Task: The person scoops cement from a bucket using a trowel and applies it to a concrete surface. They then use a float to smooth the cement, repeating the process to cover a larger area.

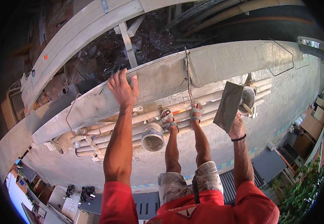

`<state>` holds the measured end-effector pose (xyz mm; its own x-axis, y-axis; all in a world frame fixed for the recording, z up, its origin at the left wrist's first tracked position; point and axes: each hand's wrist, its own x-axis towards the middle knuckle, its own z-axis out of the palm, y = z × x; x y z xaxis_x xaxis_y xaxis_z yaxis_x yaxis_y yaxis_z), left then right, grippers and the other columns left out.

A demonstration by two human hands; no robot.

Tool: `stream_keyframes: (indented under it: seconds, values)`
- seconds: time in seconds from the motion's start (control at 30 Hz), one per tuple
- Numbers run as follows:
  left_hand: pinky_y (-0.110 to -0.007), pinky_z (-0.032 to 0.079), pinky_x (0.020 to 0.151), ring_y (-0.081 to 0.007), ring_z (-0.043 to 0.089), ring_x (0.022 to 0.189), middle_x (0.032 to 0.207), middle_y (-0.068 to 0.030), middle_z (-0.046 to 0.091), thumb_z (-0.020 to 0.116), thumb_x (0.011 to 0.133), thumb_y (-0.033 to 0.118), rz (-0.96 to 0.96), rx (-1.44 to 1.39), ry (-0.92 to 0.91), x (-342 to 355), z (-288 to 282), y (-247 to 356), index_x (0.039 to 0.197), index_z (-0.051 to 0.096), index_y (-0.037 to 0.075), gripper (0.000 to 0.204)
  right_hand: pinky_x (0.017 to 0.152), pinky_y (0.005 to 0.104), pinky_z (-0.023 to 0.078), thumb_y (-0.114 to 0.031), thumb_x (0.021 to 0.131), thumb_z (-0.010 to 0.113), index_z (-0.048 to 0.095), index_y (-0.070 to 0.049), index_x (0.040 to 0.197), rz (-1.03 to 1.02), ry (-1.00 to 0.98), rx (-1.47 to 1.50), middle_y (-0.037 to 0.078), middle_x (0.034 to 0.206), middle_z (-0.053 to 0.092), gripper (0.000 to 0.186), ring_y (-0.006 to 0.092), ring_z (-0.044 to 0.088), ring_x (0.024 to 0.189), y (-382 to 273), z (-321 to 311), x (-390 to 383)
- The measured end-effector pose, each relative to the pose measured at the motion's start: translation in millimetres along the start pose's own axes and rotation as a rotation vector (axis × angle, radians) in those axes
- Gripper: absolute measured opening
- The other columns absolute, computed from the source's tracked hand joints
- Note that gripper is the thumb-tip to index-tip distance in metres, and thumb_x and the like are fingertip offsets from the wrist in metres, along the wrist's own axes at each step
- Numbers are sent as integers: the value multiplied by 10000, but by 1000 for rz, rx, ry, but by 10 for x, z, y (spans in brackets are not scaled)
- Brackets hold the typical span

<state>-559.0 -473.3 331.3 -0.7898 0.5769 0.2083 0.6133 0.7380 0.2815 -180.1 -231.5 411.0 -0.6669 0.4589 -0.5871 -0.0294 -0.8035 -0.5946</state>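
Note:
My left hand (122,89) lies flat on top of a grey concrete wall ledge (221,61), fingers spread, holding nothing. My right hand (237,127) grips the wooden handles of two plastering tools: a flat rectangular steel float (228,106) and a cement-caked trowel (247,99), both raised just below the ledge. My sandalled feet (181,115) stand on bamboo scaffold poles (147,115) running along the wall. A cement-smeared bucket (152,137) hangs by my left foot.
A bent wire (187,74) crosses the ledge top. Timber beams (80,30) and rubble lie beyond the wall. A brick wall face (281,108) drops far down to a street, metal roofs (266,164), stacked boxes (316,119) and green plants (303,194).

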Motion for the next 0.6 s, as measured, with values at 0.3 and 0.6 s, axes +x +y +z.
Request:
stream_keyframes:
  seconds: [0.3, 0.6]
  values:
    - [-532, 243, 1083, -348, 442, 1193, 1221, -150, 536, 571, 906, 399, 34, -9, 55, -3, 86, -9, 1241, 550, 41, 491, 1040, 410, 443, -181, 984, 518, 467, -46, 1372, -203, 5, 232, 92, 1305, 578, 414, 228, 549, 1208, 387, -77, 415]
    - [-536, 246, 1069, -350, 415, 1220, 1242, -157, 515, 587, 899, 375, 55, -31, 169, -45, 47, -31, 1251, 543, 50, 481, 957, 439, 507, -274, 961, 559, 486, -87, 1387, -40, -55, 497, 101, 1357, 564, 471, 272, 585, 1161, 619, 44, -189]
